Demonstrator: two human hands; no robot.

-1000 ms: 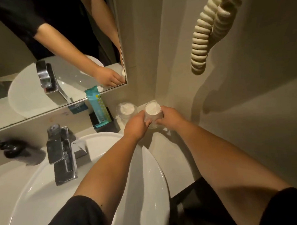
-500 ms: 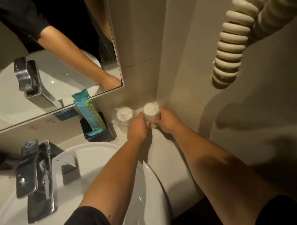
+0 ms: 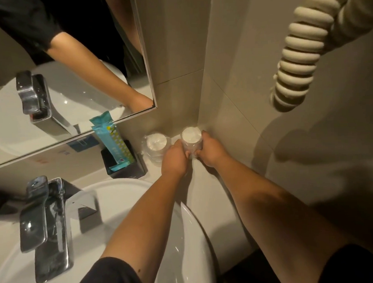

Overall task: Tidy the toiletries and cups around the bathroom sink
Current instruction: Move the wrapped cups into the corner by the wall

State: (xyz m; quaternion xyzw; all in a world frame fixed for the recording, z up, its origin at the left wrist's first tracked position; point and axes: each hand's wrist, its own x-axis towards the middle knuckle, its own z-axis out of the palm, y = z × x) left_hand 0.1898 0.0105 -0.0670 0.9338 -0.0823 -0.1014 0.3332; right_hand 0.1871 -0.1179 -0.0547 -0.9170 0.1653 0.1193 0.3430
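Two upside-down clear cups stand in the counter's back right corner. My left hand (image 3: 175,158) and my right hand (image 3: 210,150) both grip the right cup (image 3: 192,139), which stands close against the corner wall. The left cup (image 3: 156,145) stands free right beside it, just behind my left hand. A teal toiletry packet (image 3: 113,140) leans upright in a black holder (image 3: 126,164) to the left of the cups.
A white basin (image 3: 185,237) fills the lower left, with a chrome faucet (image 3: 46,222) at its back. A mirror (image 3: 60,72) covers the wall above. A cream coiled cord (image 3: 297,61) hangs at the upper right. A dark object (image 3: 0,204) lies at the far left.
The view has shifted closer and slightly left. Both hands have kept hold of the right cup, which now sits a little nearer the corner wall.
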